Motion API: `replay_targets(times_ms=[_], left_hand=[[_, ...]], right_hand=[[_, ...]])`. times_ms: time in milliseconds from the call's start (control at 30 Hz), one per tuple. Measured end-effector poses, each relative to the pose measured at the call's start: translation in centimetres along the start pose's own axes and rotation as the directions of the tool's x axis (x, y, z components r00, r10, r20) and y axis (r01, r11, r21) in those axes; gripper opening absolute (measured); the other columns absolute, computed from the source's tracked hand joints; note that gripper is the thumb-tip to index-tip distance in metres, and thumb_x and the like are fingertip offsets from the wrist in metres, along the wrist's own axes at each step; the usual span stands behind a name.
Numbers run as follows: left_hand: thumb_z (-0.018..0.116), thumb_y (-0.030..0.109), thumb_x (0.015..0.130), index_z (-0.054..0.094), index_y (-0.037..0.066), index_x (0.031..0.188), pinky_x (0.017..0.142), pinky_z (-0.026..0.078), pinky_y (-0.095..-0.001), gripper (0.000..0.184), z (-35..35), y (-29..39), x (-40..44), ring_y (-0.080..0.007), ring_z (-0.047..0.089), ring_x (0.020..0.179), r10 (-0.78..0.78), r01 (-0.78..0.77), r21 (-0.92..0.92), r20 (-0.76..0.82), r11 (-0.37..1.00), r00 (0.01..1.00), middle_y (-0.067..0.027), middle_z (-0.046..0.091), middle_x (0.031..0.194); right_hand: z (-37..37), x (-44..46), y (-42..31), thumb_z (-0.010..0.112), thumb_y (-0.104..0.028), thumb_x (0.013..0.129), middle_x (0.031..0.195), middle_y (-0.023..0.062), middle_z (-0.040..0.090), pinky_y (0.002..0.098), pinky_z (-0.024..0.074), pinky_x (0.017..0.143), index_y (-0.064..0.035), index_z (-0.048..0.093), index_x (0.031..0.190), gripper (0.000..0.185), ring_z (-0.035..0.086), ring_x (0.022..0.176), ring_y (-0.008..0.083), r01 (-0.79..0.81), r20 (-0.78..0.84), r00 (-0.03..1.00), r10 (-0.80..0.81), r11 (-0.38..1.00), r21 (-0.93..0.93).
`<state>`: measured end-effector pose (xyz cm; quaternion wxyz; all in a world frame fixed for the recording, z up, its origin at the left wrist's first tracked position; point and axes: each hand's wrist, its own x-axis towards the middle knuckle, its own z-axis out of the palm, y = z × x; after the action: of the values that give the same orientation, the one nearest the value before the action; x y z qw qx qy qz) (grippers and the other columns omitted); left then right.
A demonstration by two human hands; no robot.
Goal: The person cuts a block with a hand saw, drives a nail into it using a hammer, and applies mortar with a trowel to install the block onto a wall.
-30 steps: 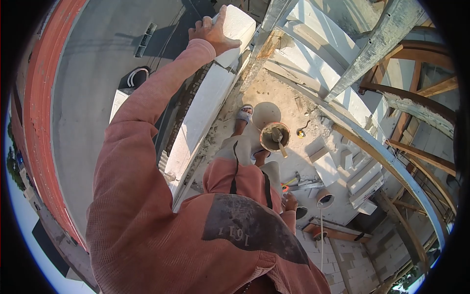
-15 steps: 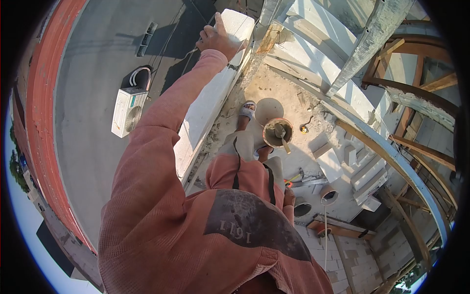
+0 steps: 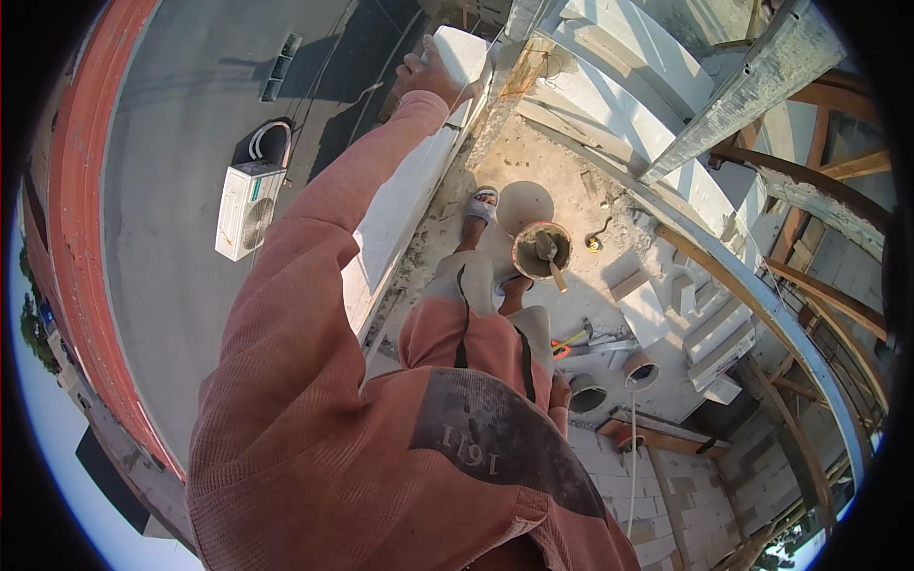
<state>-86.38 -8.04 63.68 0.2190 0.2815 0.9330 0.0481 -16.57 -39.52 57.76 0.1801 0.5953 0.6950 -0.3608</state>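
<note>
My left hand (image 3: 430, 78) reaches to the far end of the wall and grips a white block (image 3: 463, 55), its fingers over the block's left side. That block sits on a row of long white blocks (image 3: 405, 200), partly hidden by my sleeve. My right hand (image 3: 560, 391) hangs low beside my right thigh; its fingers are too small and shaded to make out. Near my feet stands a round bucket (image 3: 528, 249) of grey mortar with a trowel (image 3: 549, 254) in it. A hammer and a saw (image 3: 609, 347) lie by a tape measure (image 3: 561, 350).
An outdoor air-conditioner unit (image 3: 249, 211) is beyond the wall at left. Loose white blocks (image 3: 719, 333) lie on the floor at right, near a second bucket (image 3: 641, 371). A slanted metal post (image 3: 743, 90) and a curved blue-grey beam (image 3: 762, 309) cross the right side.
My left hand has shifted slightly right and down in the view, still on the block. The camera view has moved, bringing the whole air-conditioner unit into sight. My right hand remains low by my thigh.
</note>
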Motion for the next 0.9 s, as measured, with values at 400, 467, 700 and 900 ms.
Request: replay_targets(times_ms=[400,467,700,900], left_hand=[[0.088,0.058,0.061,0.013,0.013,0.16,0.104,0.045,-0.055,0.131,0.5,-0.8,0.7,-0.0476,0.041,0.131,0.045,-0.046,0.027,0.011,0.999,0.999,-0.0275,0.038,0.142],[0.088,0.058,0.062,0.013,0.013,0.16,0.104,0.045,-0.055,0.131,0.2,-0.9,1.1,-0.0475,0.041,0.132,0.044,-0.045,0.029,0.012,0.999,0.999,-0.0273,0.038,0.142],[0.088,0.057,0.065,0.01,0.016,0.16,0.105,0.045,-0.0544,0.13,-1.3,-0.6,0.2,-0.0464,0.04,0.134,0.017,-0.018,0.01,0.077,1.0,0.997,-0.0254,0.037,0.144],[0.086,0.056,0.065,0.01,0.019,0.161,0.108,0.04,-0.0566,0.128,-0.7,-1.5,0.8,-0.044,0.036,0.136,0.032,-0.03,-0.018,0.078,0.999,0.996,-0.0227,0.036,0.144]], right_hand=[[-2.3,0.6,-0.5,0.056,-0.013,0.093,0.118,0.0171,0.069,0.0427,0.0536,0.094,-0.0073,0.07,0.111,0.023,0.065,0.109,0.0358,0.071,-0.03,0.997,-0.075,0.99,-0.118],[-2.2,0.4,-0.1,0.059,-0.013,0.091,0.117,0.0168,0.069,0.0418,0.0545,0.092,-0.0067,0.07,0.109,0.022,0.066,0.107,0.0355,0.144,-0.052,0.987,-0.152,0.981,-0.132],[-6.6,0.4,-5.9,0.06,-0.025,0.091,0.111,0.0096,0.07,0.0345,0.0553,0.065,-0.0135,0.062,0.13,0.041,0.069,0.087,0.0233,-0.573,0.303,0.731,0.612,0.309,0.759],[-7.4,1.0,-4.5,0.06,-0.027,0.09,0.115,0.0089,0.069,0.0361,0.0549,0.063,-0.0153,0.058,0.135,0.046,0.069,0.082,0.0253,-0.603,0.396,0.673,0.625,0.152,0.783]])
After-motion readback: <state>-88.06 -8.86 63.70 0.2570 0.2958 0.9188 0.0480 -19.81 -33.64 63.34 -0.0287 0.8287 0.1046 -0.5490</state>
